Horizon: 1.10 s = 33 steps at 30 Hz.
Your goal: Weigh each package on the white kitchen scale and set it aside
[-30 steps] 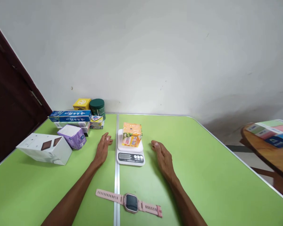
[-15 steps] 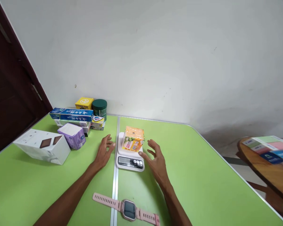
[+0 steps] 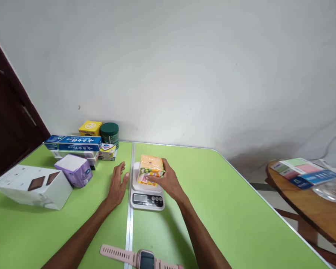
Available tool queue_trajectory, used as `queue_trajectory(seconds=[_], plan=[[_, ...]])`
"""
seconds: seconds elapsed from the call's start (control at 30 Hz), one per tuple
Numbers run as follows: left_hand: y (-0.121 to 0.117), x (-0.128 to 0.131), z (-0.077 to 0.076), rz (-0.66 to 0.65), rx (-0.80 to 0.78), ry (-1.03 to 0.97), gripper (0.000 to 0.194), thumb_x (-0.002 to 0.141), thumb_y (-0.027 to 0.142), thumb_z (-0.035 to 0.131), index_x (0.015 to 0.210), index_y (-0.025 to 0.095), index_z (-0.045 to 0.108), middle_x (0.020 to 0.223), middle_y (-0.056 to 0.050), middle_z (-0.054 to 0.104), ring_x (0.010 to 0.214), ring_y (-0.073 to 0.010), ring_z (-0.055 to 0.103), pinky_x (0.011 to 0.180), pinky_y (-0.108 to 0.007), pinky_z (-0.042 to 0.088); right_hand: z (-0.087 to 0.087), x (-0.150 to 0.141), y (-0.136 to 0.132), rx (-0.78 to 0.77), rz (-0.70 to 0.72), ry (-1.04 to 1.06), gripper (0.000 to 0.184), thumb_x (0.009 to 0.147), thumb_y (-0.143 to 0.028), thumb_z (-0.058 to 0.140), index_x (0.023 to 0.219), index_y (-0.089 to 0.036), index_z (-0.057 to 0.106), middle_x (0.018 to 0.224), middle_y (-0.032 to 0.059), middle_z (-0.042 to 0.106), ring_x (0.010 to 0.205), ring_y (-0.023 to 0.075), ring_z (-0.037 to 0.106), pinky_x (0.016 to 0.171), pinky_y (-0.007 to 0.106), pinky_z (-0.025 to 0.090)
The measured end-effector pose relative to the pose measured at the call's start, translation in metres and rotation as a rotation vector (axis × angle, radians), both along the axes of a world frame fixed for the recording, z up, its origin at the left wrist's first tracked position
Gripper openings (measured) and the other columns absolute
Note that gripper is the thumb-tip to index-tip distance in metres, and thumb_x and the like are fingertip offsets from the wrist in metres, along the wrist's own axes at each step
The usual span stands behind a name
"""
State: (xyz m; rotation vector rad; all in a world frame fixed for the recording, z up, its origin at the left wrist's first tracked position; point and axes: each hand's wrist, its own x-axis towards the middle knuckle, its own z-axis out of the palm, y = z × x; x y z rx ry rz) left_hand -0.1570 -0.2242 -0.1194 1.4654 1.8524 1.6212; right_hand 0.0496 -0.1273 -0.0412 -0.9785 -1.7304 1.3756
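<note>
A white digital kitchen scale [image 3: 147, 200] stands on the green table, its display and buttons toward me. On its platform sits an orange, plastic-wrapped soap pack [image 3: 151, 166]. My right hand [image 3: 168, 180] grips the pack from the right, thumb across the front and fingers behind the right side. To the left of the scale, my left hand [image 3: 118, 186] hovers with fingers apart and holds nothing. A pink-strapped smartwatch [image 3: 147, 259] lies in front of the scale, cut off by the lower edge of the view.
On the left are a white box [image 3: 33, 186], a purple tissue pack [image 3: 73, 170], blue toothpaste boxes [image 3: 72, 143], a yellow box [image 3: 90, 127] and a green tub [image 3: 109, 131]. A wooden stool [image 3: 319, 209] bearing more boxes [image 3: 308, 172] stands right of the table.
My right hand has moved left and closed on the orange soap pack. The left hand stays open beside the scale. The whole view has shifted slightly.
</note>
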Motion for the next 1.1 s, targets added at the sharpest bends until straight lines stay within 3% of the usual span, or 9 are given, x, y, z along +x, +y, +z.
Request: queue_trajectory(seconds=[0.1,0.2,0.3,0.4,0.53,0.67,0.77,0.97,1.1], plan=[[0.011,-0.002,0.016,-0.01,0.004,0.034,0.055,0.104,0.053,0.045,0.146,0.018,0.048,0.145,-0.018,0.057,0.131,-0.0304,0.059,0.112,-0.055,0.047,-0.006,0.006,0.008,-0.001,-0.013,0.077,0.066,0.062,-0.038,0.095,0.115,-0.025,0.058,0.114,0.0046,0.074,0.101,0.0257,0.073,0.083,0.036,0.061],[0.037,0.009,0.049,-0.102,0.054,0.162,0.056,0.1,0.05,0.057,0.146,0.02,0.048,0.144,-0.016,0.058,0.133,-0.0293,0.058,0.114,-0.051,0.046,-0.005,0.02,0.031,0.047,-0.064,0.113,0.068,0.062,-0.038,0.095,0.117,-0.025,0.058,0.113,0.0047,0.074,0.103,0.0259,0.072,0.085,0.036,0.06],[0.075,0.029,0.08,-0.25,0.112,0.287,0.056,0.095,0.044,0.067,0.145,0.022,0.05,0.142,-0.014,0.059,0.135,-0.0285,0.057,0.115,-0.049,0.045,0.0,0.04,0.07,0.119,-0.167,0.083,0.071,0.06,-0.04,0.096,0.117,-0.024,0.058,0.114,0.0053,0.073,0.1,0.0258,0.071,0.084,0.037,0.059],[0.112,0.05,0.094,-0.322,0.109,0.306,0.051,0.094,0.038,0.068,0.141,0.023,0.054,0.138,-0.013,0.062,0.13,-0.0278,0.06,0.111,-0.048,0.049,-0.002,0.061,0.117,0.146,-0.241,0.028,0.071,0.057,-0.042,0.095,0.114,-0.024,0.058,0.113,0.0053,0.073,0.098,0.0261,0.07,0.085,0.039,0.058],[0.138,0.058,0.084,-0.377,0.057,0.297,0.045,0.095,0.035,0.067,0.136,0.023,0.057,0.137,-0.012,0.063,0.127,-0.0275,0.061,0.108,-0.048,0.051,-0.021,0.085,0.173,0.083,-0.221,0.013,0.069,0.056,-0.041,0.095,0.111,-0.024,0.056,0.105,0.0027,0.073,0.095,0.0256,0.07,0.085,0.04,0.058],[0.138,0.05,0.069,-0.367,-0.02,0.298,0.041,0.096,0.035,0.064,0.135,0.023,0.058,0.135,-0.011,0.063,0.125,-0.0266,0.063,0.106,-0.048,0.052,-0.04,0.1,0.208,0.052,-0.184,0.051,0.071,0.057,-0.04,0.094,0.115,-0.024,0.055,0.109,0.0032,0.073,0.095,0.0246,0.071,0.087,0.041,0.059],[0.129,0.043,0.066,-0.356,-0.073,0.314,0.039,0.097,0.035,0.063,0.134,0.022,0.058,0.134,-0.011,0.064,0.123,-0.026,0.064,0.105,-0.047,0.054,-0.043,0.107,0.223,0.034,-0.133,0.075,0.073,0.058,-0.037,0.093,0.119,-0.024,0.055,0.116,0.0056,0.074,0.1,0.0259,0.071,0.091,0.043,0.059],[0.101,0.029,0.06,-0.374,-0.133,0.334,0.038,0.1,0.037,0.06,0.136,0.025,0.057,0.14,-0.01,0.061,0.13,-0.0261,0.06,0.111,-0.048,0.051,-0.03,0.111,0.243,-0.032,-0.126,0.033,0.082,0.057,-0.039,0.095,0.127,-0.024,0.055,0.125,0.0095,0.074,0.111,0.0302,0.071,0.099,0.048,0.057],[0.07,0.019,0.052,-0.346,-0.121,0.318,0.038,0.1,0.034,0.061,0.136,0.024,0.057,0.138,-0.012,0.061,0.132,-0.0259,0.059,0.112,-0.048,0.051,-0.026,0.106,0.239,0.07,-0.197,-0.063,0.08,0.052,-0.05,0.095,0.12,-0.022,0.063,0.115,0.0118,0.078,0.099,0.0309,0.074,0.089,0.048,0.06]])
